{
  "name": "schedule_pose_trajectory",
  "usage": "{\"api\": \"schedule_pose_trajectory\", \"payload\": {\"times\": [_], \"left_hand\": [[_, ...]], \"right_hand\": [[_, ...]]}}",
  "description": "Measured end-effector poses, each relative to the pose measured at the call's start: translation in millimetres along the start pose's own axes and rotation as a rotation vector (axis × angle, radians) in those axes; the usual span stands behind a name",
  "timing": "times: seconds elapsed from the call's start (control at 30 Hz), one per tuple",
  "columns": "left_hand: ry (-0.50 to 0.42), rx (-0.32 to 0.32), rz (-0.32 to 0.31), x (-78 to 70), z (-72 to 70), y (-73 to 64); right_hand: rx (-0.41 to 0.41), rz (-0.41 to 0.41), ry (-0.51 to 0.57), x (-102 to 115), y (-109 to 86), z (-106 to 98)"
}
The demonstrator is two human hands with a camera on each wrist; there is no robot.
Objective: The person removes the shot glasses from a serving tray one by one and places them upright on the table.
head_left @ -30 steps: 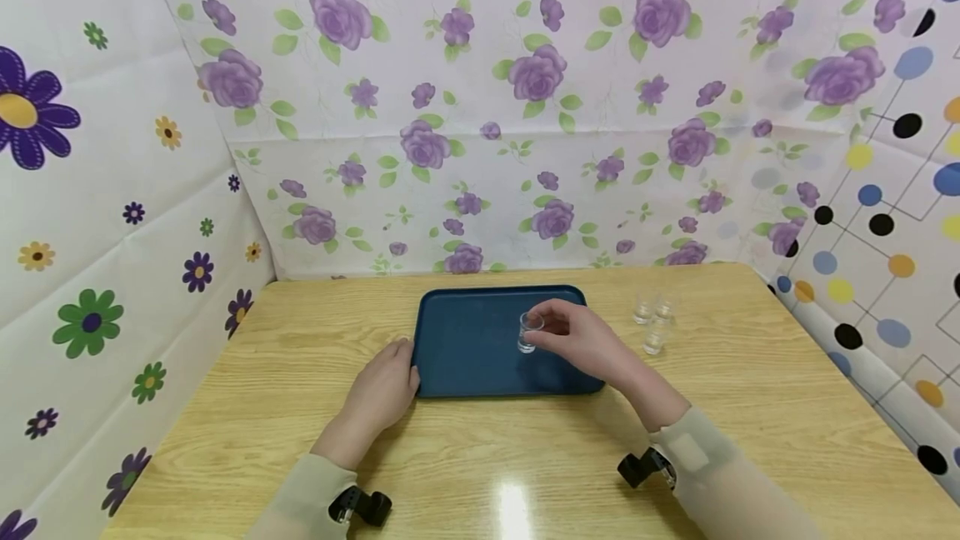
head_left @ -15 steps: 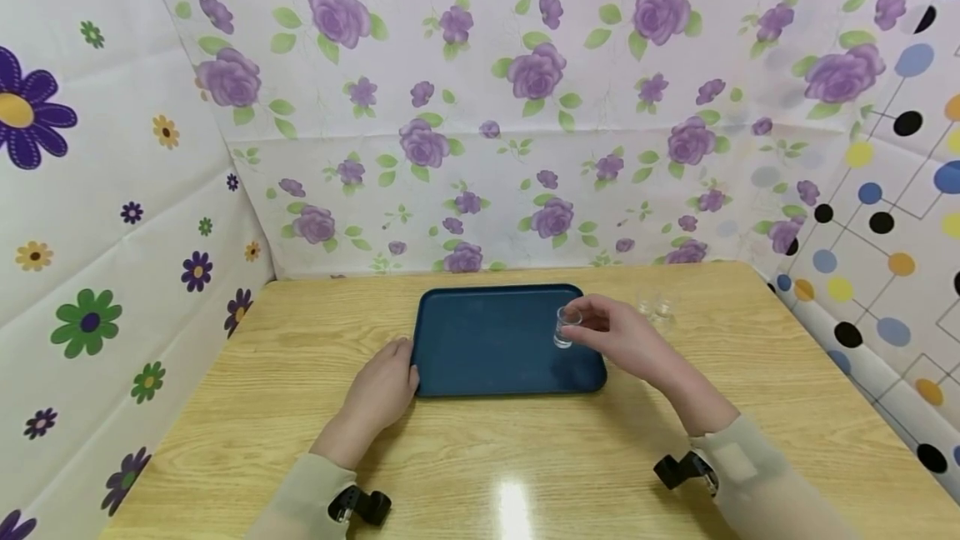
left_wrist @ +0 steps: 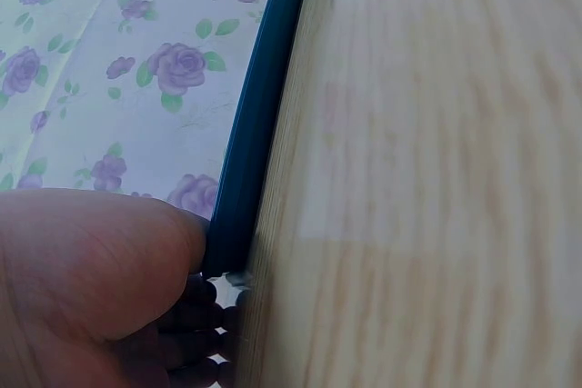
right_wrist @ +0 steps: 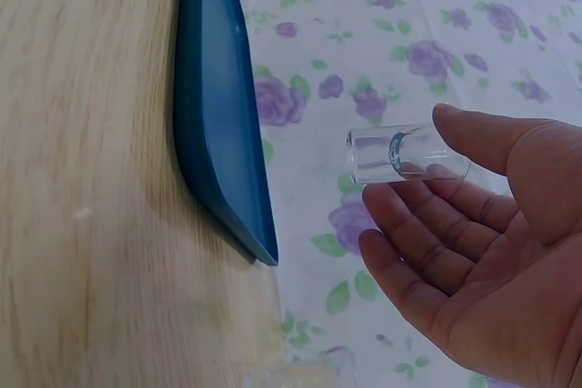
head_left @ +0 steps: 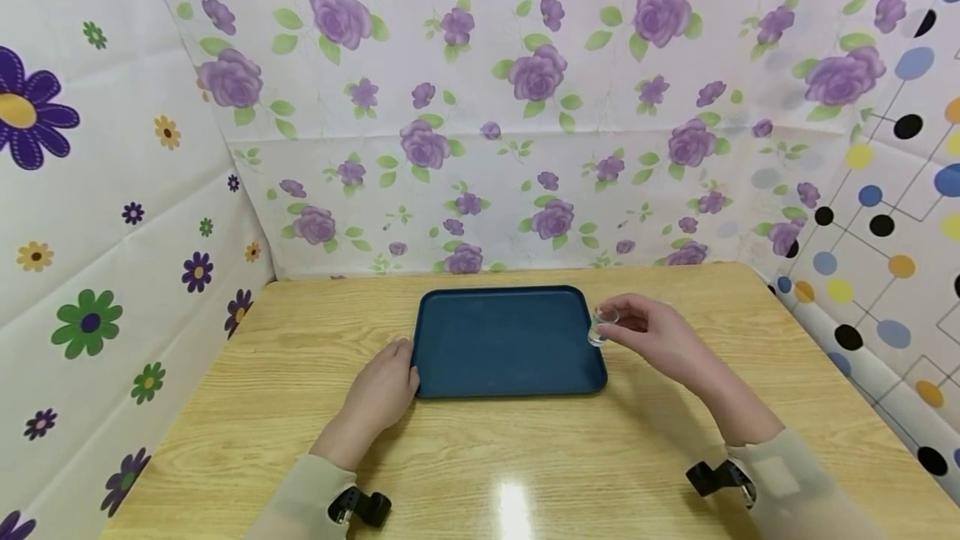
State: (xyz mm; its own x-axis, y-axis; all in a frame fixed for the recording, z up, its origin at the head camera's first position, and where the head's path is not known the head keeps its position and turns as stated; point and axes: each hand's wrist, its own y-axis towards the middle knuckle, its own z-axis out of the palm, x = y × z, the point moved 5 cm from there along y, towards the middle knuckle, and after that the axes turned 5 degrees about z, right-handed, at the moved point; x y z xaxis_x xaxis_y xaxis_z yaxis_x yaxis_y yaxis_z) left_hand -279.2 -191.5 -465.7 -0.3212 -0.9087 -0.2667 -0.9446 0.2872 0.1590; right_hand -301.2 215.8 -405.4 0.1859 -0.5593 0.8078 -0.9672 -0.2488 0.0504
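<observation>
My right hand (head_left: 663, 344) holds a small clear shot glass (head_left: 597, 333) between thumb and fingers, raised at the tray's right edge in the head view. In the right wrist view the glass (right_wrist: 386, 154) lies sideways across the picture, with a small dark-blue mark on it. A dark blue rectangular tray (head_left: 502, 344) lies on the wooden table, nothing on it. My left hand (head_left: 381, 383) holds the tray at its front left corner. The left wrist view shows the thumb against the tray's end (left_wrist: 250, 161), the fingers in shadow below.
Part of another clear glass (right_wrist: 305, 372) shows at the bottom of the right wrist view; in the head view my right hand covers that area. Flower-patterned cloth (head_left: 480, 148) hangs behind the wooden table (head_left: 480, 457) and at its sides.
My right hand has carried the shot glass rightward, from over the tray to its right edge, now covering the other glasses. My left hand and the tray have stayed put.
</observation>
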Motion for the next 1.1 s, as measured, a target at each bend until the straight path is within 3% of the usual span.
{"api": "schedule_pose_trajectory", "payload": {"times": [0.63, 1.1], "left_hand": [[0.010, -0.023, 0.017, -1.9, -2.9, -0.5], [0.016, -0.016, 0.022, -1.5, 0.1, 0.6]], "right_hand": [[-0.060, 0.074, -0.072, -21.9, -24.9, -48.4], [-0.115, 0.113, -0.105, -41.1, -32.1, -85.8]]}}
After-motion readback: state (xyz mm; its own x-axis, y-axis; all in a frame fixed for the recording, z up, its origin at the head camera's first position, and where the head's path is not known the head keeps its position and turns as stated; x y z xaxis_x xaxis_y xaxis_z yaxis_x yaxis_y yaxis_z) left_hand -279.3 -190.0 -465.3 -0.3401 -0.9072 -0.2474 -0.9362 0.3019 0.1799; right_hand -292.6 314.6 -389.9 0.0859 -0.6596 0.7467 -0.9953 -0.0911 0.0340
